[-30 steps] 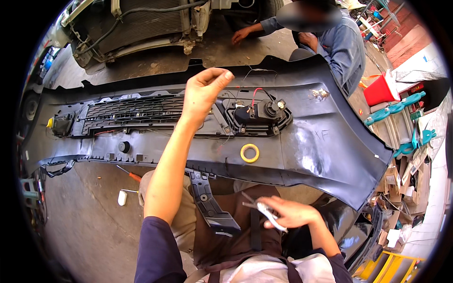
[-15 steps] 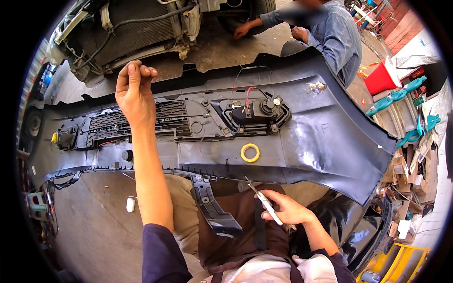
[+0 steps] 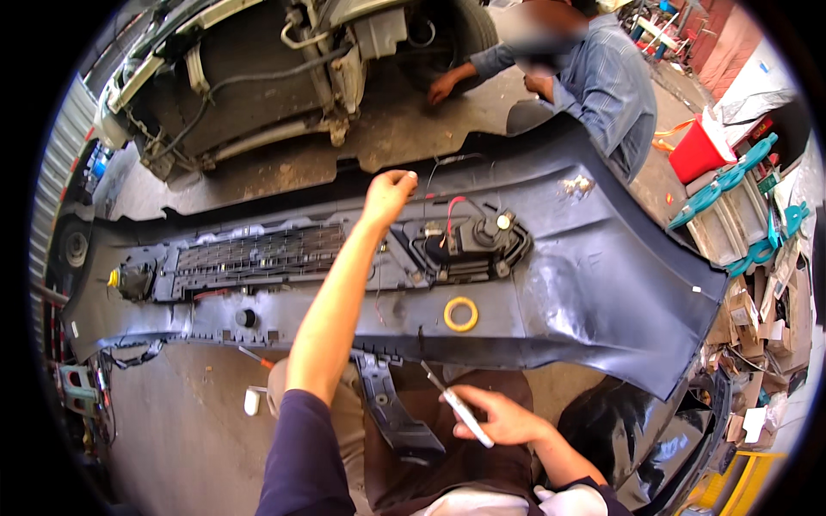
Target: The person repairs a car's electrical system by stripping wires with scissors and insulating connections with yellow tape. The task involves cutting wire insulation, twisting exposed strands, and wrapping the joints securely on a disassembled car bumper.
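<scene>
A large black car bumper lies inside-up across my front. My left hand is over its middle, fingers pinched together; what they hold, if anything, is too small to make out. A thin wire rises near those fingertips. Low on the right, my right hand grips a slim white-handled tool with a thin dark tip; its exact kind is unclear. Near my left hand are the mesh grille and a lamp housing with a red wire. A yellow tape roll lies on the bumper.
A car front without its bumper stands beyond. At the far right a person crouches, one hand by the wheel. A red container, turquoise-trimmed rack and cardboard pile line the right side. A small white bottle is on the floor.
My left hand has swung right and down, from above the grille toward the lamp housing, still pinched. My right hand has shifted slightly left and down with the tool. The view has tilted a little.
</scene>
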{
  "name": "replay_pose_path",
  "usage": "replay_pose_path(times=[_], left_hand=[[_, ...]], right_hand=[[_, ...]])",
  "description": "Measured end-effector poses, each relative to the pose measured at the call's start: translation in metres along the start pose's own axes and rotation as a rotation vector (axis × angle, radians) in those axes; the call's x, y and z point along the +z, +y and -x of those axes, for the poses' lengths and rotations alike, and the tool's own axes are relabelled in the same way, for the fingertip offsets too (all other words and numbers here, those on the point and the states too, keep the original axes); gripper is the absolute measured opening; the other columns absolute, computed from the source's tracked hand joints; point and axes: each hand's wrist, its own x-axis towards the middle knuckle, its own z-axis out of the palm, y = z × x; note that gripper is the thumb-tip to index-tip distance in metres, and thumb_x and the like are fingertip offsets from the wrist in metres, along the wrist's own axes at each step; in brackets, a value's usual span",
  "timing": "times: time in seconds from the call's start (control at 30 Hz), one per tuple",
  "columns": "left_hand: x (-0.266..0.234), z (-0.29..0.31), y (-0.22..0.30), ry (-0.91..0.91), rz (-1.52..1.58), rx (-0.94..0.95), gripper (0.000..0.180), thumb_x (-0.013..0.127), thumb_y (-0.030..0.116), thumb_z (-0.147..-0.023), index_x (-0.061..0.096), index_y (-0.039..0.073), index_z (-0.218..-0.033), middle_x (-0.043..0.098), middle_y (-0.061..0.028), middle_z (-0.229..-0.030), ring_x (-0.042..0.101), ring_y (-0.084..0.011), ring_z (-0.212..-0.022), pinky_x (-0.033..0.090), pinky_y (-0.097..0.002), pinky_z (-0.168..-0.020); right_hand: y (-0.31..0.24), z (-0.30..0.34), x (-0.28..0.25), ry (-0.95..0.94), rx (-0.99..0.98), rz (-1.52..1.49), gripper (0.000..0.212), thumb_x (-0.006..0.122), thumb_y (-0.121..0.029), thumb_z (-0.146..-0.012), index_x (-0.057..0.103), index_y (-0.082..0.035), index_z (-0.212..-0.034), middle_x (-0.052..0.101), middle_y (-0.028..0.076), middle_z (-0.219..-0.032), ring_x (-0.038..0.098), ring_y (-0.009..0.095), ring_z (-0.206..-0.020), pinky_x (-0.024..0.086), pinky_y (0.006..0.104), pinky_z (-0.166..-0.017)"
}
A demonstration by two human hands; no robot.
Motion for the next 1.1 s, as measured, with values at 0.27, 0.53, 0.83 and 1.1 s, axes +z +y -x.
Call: replay_pose_path(times=[0.27, 0.53, 0.83, 1.1], left_hand=[[0.069, -0.065, 0.000, -0.127, 0.512, -0.196, 0.037, 0.066, 0.037, -0.098, 0.066, 0.001, -0.110, 0.062, -0.0030, -0.076, 0.060, -0.0140, -0.063, 0.053, -0.0301, -0.063], [0.034, -0.010, 0.026, -0.079, 0.457, 0.053, 0.026, 0.072, 0.024, -0.096, 0.065, 0.004, -0.111, 0.061, -0.0003, -0.079, 0.060, -0.0107, -0.069, 0.052, -0.0282, -0.067], [0.007, 0.026, 0.036, -0.031, 0.279, 0.098, 0.064, 0.080, 0.035, -0.088, 0.053, 0.002, -0.135, 0.064, -0.0004, -0.087, 0.062, -0.0109, -0.081, 0.051, -0.0269, -0.078], [-0.003, 0.052, 0.026, -0.077, 0.296, 0.196, 0.086, 0.082, 0.032, -0.086, 0.036, -0.005, -0.149, 0.059, 0.0011, -0.085, 0.054, -0.0075, -0.079, 0.044, -0.0232, -0.076]], right_hand=[[0.001, 0.020, 0.005, 0.122, -0.036, -0.061, 0.064, 0.078, -0.030, -0.090, 0.050, -0.003, -0.141, 0.065, 0.009, -0.116, 0.061, 0.017, -0.105, 0.048, 0.0324, -0.094], [0.001, 0.011, -0.006, 0.103, -0.056, -0.098, 0.059, 0.076, -0.028, -0.091, 0.052, -0.005, -0.140, 0.062, 0.003, -0.103, 0.058, 0.012, -0.094, 0.048, 0.0288, -0.085], [-0.009, 0.007, -0.003, 0.193, -0.084, -0.103, 0.050, 0.076, -0.017, -0.091, 0.056, -0.006, -0.136, 0.059, -0.002, -0.097, 0.055, 0.008, -0.089, 0.047, 0.0268, -0.081], [-0.044, -0.045, -0.081, 0.804, -0.377, -0.279, 0.048, 0.078, -0.016, -0.089, 0.057, 0.004, -0.127, 0.066, 0.001, -0.102, 0.059, 0.009, -0.092, 0.049, 0.0269, -0.083]])
